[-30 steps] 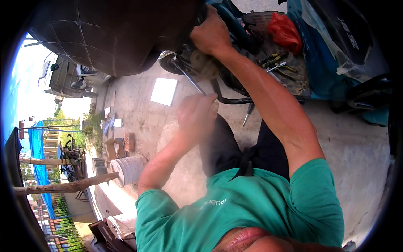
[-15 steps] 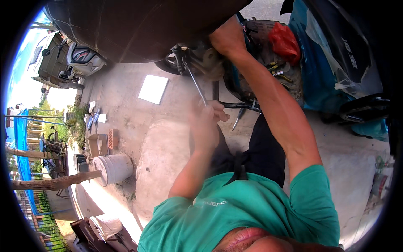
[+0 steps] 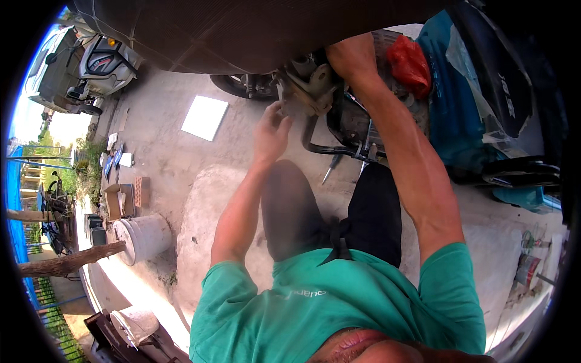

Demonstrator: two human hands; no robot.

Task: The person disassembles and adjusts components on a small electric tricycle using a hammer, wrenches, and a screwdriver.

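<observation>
My left hand (image 3: pixel 272 133) is raised beside the underside of a motorbike, its bent fingers meeting a short pale metal piece (image 3: pixel 280 92) and the thumb a little apart. Whether that piece is a tool end or a part of the bike, I cannot tell. My right hand (image 3: pixel 353 57) reaches up past a rusty metal bracket (image 3: pixel 318 85); its fingers are hidden under the large dark brown curved surface (image 3: pixel 254 30) overhead. Below the bracket runs a bent black bar (image 3: pixel 327 149) with a silver rod (image 3: pixel 367 142) against it. A screwdriver (image 3: pixel 331 169) lies on the ground under the bar.
At the right, a red plastic bag (image 3: pixel 410 66) sits beside a teal body panel (image 3: pixel 448 103). A white square board (image 3: pixel 205 118) lies on the concrete. Further left are a lidded white bucket (image 3: pixel 142 239), a brick (image 3: pixel 141 192), a wooden pole (image 3: pixel 72 260) and a parked three-wheeler (image 3: pixel 106 66).
My left hand has moved up and left, closer to the bike's underside. The long silver tool it worked no longer shows at full length. My right hand stays high under the dark surface.
</observation>
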